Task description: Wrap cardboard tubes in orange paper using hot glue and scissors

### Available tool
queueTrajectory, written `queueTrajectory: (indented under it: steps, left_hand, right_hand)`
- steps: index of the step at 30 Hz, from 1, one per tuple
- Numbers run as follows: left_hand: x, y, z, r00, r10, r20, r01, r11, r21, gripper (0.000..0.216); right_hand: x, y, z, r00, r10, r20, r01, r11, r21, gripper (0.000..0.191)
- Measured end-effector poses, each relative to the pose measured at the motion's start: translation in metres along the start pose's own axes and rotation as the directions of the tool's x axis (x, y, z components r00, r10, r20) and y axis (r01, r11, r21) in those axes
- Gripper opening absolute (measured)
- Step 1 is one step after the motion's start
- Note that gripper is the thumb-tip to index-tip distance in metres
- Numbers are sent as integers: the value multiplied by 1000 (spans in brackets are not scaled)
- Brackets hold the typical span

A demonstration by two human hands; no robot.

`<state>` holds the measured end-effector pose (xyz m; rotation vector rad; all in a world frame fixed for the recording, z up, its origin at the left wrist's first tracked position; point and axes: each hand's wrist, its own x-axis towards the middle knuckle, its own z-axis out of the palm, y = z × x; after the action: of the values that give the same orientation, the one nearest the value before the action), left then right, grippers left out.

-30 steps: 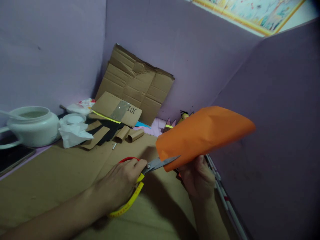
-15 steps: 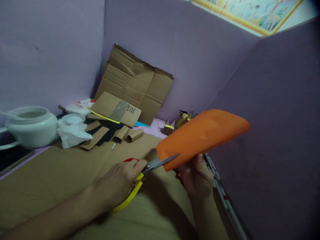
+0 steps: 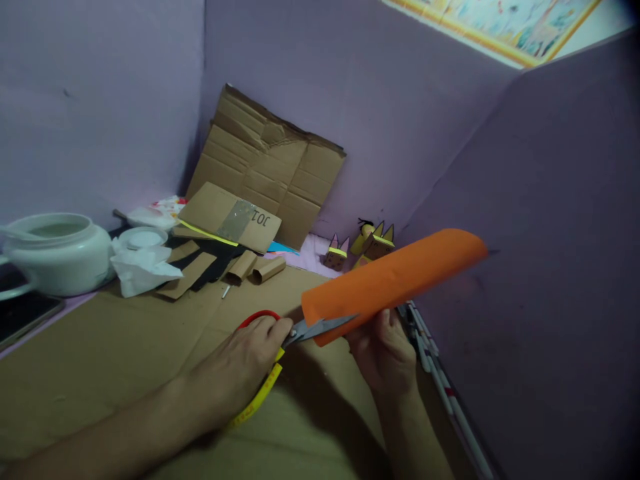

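Note:
My left hand [image 3: 250,363] is closed round the handles of a pair of scissors [image 3: 320,328], one handle red and the other yellow. The scissors' blades lie across the near left end of a curled sheet of orange paper [image 3: 400,273]. From below, my right hand [image 3: 385,350] grips the lower edge of the paper, thumb up and fingers partly hidden behind it. The paper is bent into a loose roll and slants up to the right above the table. A dark thin tip shows past its far right end.
Cardboard [image 3: 150,373] covers the tabletop. Behind stand a large folded cardboard sheet [image 3: 270,160], cardboard strips [image 3: 193,275], short cardboard tubes [image 3: 243,267] and small crown-like figures [image 3: 336,255]. A white pot [image 3: 60,257] is on the left; purple walls [image 3: 525,267] enclose the back and right.
The orange paper has shifted slightly left and looks more narrowly rolled. My right hand has moved left with it. The scissors stay at its near end.

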<state>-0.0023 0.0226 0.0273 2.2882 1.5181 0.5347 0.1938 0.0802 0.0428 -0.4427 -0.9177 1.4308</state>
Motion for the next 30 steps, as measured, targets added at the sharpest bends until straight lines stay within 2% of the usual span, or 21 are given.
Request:
queueTrajectory:
  steps: [6,15,20,24,30]
  left_hand:
    - [-2,1,-3,999,-28,26,26,997,68,37]
    - [-1,-1,-3,1000,-11,1,11,1000,-8,35]
    - [-1,-3,-1,999,-33,-5,33,999,18,37]
    - [-1,-5,1,999,-37,-32,37,999,18,36]
    - [1,-5,0,999,33,-43,-33,999,13,33]
  right_hand:
    - [0,3,-2,1000,13,2,-13,999,-33,28]
    - [0,6,-3,999,6,-47,-9,999,-47,28]
    - [1,6,-1,998,3,-60,-3,1000,-10,31]
    - [1,7,1,998,-32,-50,29,998,-51,35]
    - [3,6,-3,995,-85,-55,80,992,-95,34]
